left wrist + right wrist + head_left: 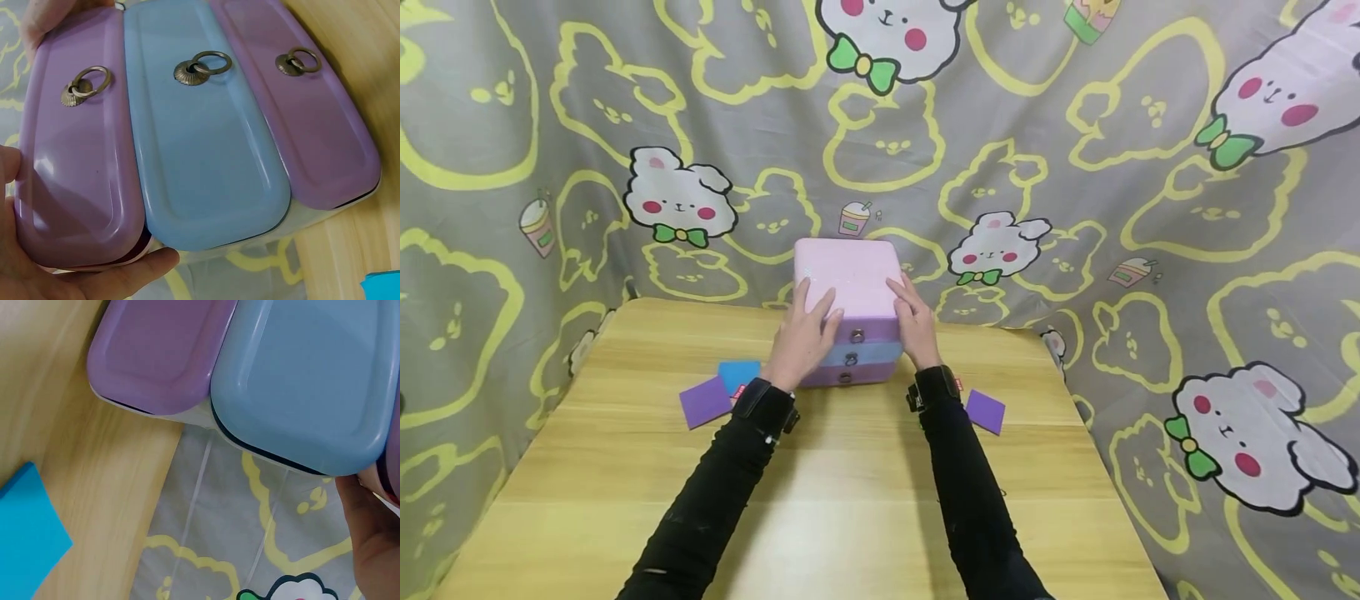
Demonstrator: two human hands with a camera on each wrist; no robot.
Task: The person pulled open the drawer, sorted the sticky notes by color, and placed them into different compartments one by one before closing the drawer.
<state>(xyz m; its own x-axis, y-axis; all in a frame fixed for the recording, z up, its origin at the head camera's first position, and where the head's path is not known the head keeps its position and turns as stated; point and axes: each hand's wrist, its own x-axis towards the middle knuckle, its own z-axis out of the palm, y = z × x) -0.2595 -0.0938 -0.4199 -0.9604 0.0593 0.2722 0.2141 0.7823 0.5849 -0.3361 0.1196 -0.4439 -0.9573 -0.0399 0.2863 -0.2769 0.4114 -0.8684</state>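
Note:
A drawer box (847, 275) with a pink top stands toward the back of the wooden table. Its front has three stacked drawers, a blue drawer (200, 137) between a purple top drawer (78, 150) and a purple bottom drawer (312, 125), each with a small metal ring pull. My left hand (797, 337) rests spread on the top's left front, one finger lying along the box's left side. My right hand (916, 325) touches the right edge, fingertips on the top. In the right wrist view, part of that hand (375, 550) lies against the box's side.
Left of the box lie a purple card (705, 402) and a blue card (739, 375), partly overlapping. Another purple card (986, 412) lies to the right. A grey patterned curtain (760, 167) hangs close behind the table (835, 517) and along both sides.

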